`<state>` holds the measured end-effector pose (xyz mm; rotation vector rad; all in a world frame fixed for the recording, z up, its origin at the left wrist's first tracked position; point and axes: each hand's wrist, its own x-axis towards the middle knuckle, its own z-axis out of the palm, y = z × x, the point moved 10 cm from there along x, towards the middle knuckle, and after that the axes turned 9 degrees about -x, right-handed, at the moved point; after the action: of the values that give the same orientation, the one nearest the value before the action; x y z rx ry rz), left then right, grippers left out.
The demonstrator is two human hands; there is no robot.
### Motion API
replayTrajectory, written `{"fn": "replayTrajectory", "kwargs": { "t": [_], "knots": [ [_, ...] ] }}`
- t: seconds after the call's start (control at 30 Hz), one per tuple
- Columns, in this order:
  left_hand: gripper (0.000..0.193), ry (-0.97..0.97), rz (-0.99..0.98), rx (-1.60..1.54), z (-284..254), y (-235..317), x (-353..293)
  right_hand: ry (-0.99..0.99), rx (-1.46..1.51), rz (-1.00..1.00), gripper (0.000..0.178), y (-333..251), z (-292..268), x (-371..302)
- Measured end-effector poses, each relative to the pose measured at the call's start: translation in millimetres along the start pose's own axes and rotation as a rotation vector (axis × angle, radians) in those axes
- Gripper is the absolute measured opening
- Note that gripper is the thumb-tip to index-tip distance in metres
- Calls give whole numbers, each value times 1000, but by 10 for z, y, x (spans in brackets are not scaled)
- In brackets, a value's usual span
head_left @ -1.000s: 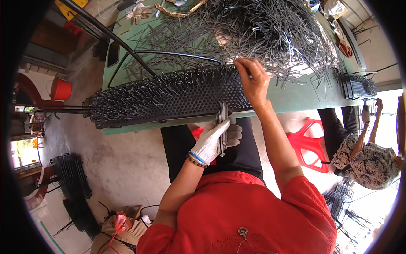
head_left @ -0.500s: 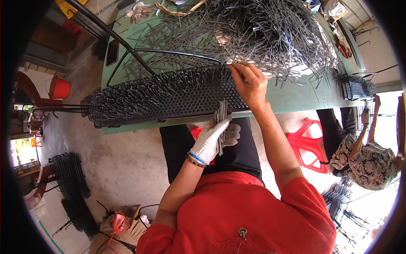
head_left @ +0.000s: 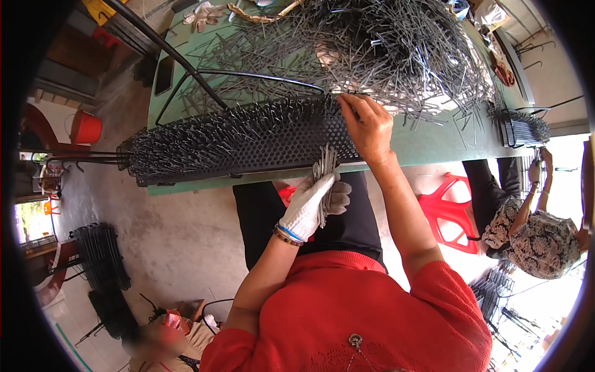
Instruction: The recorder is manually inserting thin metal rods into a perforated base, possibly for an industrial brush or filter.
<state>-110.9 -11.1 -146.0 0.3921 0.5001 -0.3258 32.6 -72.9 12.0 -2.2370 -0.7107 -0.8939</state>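
Observation:
My left hand (head_left: pixel 310 204), in a white knit glove, is closed round a bundle of thin dark grey metal rods (head_left: pixel 326 162). The rods stick up above the thumb, just in front of a long black perforated rack (head_left: pixel 273 139). Bristling from most of the rack's holes are many short rods (head_left: pixel 186 146); bare holes show toward its right end. My bare right hand (head_left: pixel 369 127) is over that right end, with thumb and forefinger pinched together at the far edge. Whatever lies between those fingertips is too small to make out.
A large heap of loose rods (head_left: pixel 403 49) covers the far part of the green table (head_left: pixel 434 142). Black bent bars (head_left: pixel 167 53) rise behind the rack. A red plastic stool (head_left: pixel 449 211) stands right, near a co-worker (head_left: pixel 539 239) at a smaller rack (head_left: pixel 524 129). Another person (head_left: pixel 161 347) is at lower left.
My right hand has shifted very slightly right along the rack's far edge. The rod tips in my left hand are spread a little more. At lower left, the other person has moved.

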Motion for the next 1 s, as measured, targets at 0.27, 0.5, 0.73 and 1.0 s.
{"fn": "replayTrajectory", "kwargs": {
  "t": [0.27,0.5,0.73,1.0],
  "knots": [
    [19,37,23,172,91,67,-50,-113,55,55,14,45,103,-44],
    [19,0,87,211,191,184,-108,-607,405,336,23,62,268,-242],
    [21,-47,50,227,120,85,-5,-622,532,568,24,303,313,-389],
    [25,-26,8,195,5,-11,32,-69,256,390,17,330,-103,118]
  ]
}}
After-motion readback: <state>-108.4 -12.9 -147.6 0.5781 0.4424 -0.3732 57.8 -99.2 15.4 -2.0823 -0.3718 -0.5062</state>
